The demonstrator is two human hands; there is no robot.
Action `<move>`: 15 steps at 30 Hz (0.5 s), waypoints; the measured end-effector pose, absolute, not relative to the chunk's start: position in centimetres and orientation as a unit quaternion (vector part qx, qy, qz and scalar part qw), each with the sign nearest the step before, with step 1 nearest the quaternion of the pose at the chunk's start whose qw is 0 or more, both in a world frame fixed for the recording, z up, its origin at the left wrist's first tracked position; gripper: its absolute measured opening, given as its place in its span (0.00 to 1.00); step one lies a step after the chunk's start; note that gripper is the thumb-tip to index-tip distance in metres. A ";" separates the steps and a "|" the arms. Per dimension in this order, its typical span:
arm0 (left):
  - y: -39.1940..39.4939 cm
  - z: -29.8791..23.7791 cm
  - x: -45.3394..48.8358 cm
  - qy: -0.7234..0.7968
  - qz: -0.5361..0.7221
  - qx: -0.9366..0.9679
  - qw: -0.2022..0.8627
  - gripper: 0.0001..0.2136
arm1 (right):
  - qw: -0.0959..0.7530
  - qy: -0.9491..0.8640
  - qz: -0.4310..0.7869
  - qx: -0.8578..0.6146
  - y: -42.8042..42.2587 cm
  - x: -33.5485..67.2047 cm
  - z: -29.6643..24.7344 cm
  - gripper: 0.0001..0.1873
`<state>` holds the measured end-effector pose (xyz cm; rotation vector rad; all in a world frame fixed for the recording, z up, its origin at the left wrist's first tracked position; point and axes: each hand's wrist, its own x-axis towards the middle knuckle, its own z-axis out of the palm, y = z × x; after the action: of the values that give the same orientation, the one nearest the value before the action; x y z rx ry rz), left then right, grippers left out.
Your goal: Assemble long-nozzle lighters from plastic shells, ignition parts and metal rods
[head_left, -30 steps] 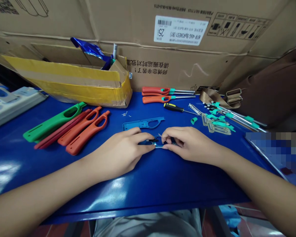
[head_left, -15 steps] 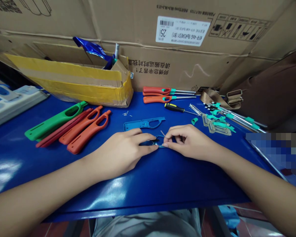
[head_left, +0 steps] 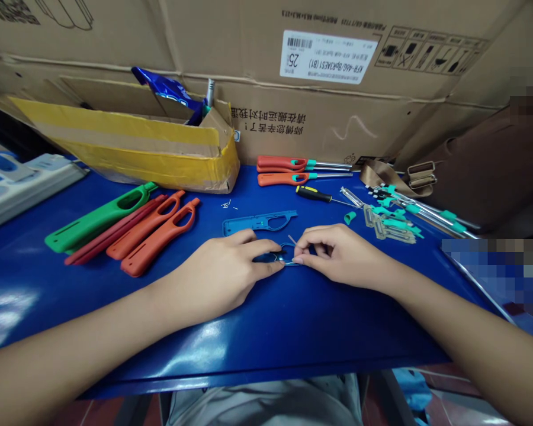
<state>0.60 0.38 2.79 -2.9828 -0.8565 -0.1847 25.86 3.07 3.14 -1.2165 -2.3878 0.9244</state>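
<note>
The big cardboard carton (head_left: 382, 118) behind the tabletop (head_left: 266, 331) carries a white label (head_left: 327, 56), upside down, reading "KFR-46G/BpR3AES1 (B1)" and "25", with inverted Chinese print below it. At the middle of the tabletop lies a small blue part (head_left: 288, 257). The left hand (head_left: 222, 272) has its grip pinched shut on the part's left end. The right hand (head_left: 337, 254) has its grip closed on the right end, a thin metal sliver showing above the fingertips. Just at 12 o'clock lies a blue handle shell (head_left: 260, 223). At 10 o'clock are orange handles (head_left: 160, 236) and a green handle (head_left: 98, 219), at 1 o'clock orange screwdrivers (head_left: 284, 168), and at 2 o'clock teal-capped metal pieces (head_left: 395, 219).
</note>
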 end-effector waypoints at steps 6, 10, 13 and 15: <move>0.1 2.7 0.8 -0.277 -0.059 -0.958 0.032 0.21 | 0.159 -0.838 0.323 -0.411 3.2 26.0 3.0 0.03; 0.0 2.5 0.7 -0.277 -0.079 -0.957 0.023 0.20 | 0.154 -0.838 0.321 -0.413 3.3 26.0 3.0 0.02; 0.1 2.4 0.6 -0.280 -0.105 -0.954 0.003 0.18 | 0.158 -0.840 0.319 -0.410 3.4 26.1 2.9 0.03; 0.2 2.3 0.6 -0.282 -0.116 -0.952 -0.005 0.18 | 0.163 -0.842 0.316 -0.406 3.4 26.2 2.9 0.04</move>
<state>0.62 0.19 2.30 -3.0017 -0.8874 -0.3662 26.17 3.44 2.90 -1.1573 -2.4024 0.9003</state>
